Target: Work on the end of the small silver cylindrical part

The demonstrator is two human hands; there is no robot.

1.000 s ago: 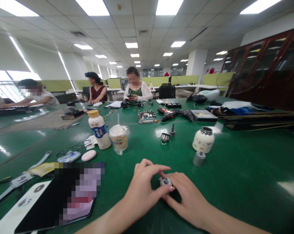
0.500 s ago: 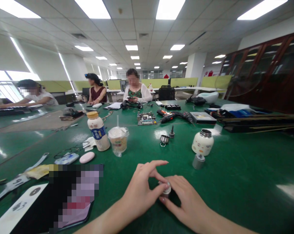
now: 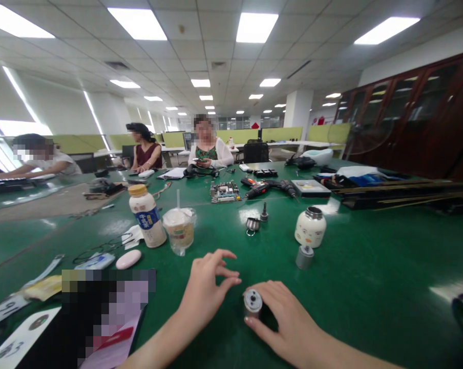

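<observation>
- Right hand (image 3: 287, 318): thumb and fingers closed around the side of a metal cylinder (image 3: 252, 303), round top face up, near centre of the green table (image 3: 354, 287).
- Left hand (image 3: 206, 287): grip open, holding nothing, thumb and fingertips parted; left of the cylinder, apart from it.
- Far right of the cylinder: second grey cylinder (image 3: 304, 257), upright, just on the near side of an open cream flask (image 3: 310, 228).
- Farther, centre: small metal cup (image 3: 252, 224) beside a dark pointed fitting (image 3: 264, 212).
- Left: drink cup (image 3: 179, 230) with straw, beside yellow-capped bottle (image 3: 147, 218).
</observation>
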